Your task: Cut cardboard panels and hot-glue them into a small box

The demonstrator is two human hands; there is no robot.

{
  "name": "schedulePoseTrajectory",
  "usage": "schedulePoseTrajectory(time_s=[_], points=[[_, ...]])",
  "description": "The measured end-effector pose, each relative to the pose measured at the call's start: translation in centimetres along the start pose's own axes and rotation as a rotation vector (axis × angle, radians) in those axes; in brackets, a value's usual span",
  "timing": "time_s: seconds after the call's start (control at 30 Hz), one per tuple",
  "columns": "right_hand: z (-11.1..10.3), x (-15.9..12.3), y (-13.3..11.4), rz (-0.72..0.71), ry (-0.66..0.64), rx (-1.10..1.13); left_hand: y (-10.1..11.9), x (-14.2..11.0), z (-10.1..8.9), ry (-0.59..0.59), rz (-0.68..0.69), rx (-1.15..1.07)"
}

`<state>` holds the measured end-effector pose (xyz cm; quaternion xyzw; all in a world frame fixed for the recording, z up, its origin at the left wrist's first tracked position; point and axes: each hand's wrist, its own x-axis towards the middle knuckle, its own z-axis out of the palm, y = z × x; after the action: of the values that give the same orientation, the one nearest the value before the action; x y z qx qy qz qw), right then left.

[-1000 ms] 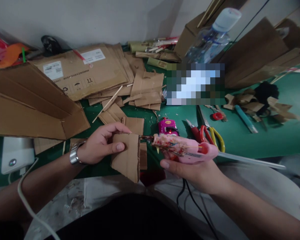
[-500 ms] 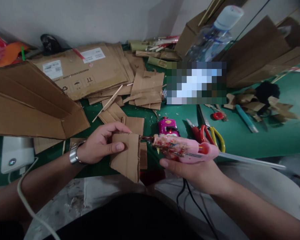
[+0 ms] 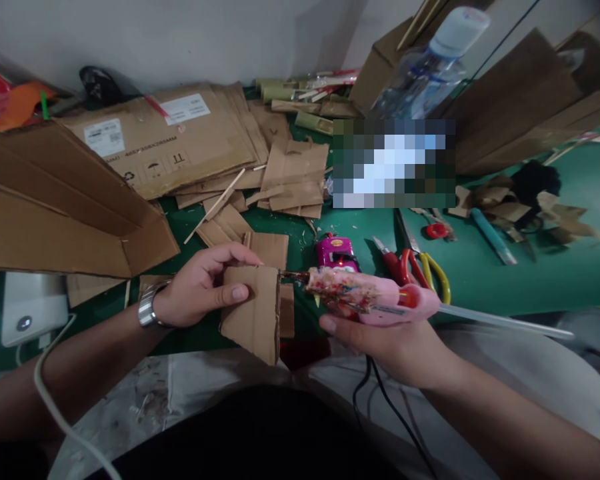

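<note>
My left hand, with a metal watch on the wrist, pinches a small brown cardboard piece between thumb and fingers, holding it upright over my lap. My right hand grips a pink hot glue gun from below. The gun's dark nozzle touches the top right corner of the cardboard piece. A clear glue stick juts out of the gun's back to the right, and its black cord hangs down over my lap.
A green table carries flattened cardboard boxes, cardboard scraps, thin wooden sticks, red and yellow scissors, a small pink toy car, a teal pen and a plastic water bottle. A white device with a cable lies at the left.
</note>
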<state>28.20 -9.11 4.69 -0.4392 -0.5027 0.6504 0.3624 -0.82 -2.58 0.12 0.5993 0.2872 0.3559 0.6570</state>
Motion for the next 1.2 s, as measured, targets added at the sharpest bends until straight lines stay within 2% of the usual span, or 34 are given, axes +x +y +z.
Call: schedulePoseTrajectory(time_s=[0.4, 0.57, 1.2], points=[[0.03, 0.09, -0.19, -0.019, -0.009, 0.007, -0.19, -0.08, -0.12, -0.023, 0.008, -0.030], [0.05, -0.05, -0.08, 0.028, -0.010, 0.029, -0.10, -0.10, -0.16, -0.019, 0.006, -0.028], [0.10, -0.02, -0.41, 0.042, 0.001, -0.031, -0.08, -0.14, -0.06, 0.004, -0.005, 0.006]])
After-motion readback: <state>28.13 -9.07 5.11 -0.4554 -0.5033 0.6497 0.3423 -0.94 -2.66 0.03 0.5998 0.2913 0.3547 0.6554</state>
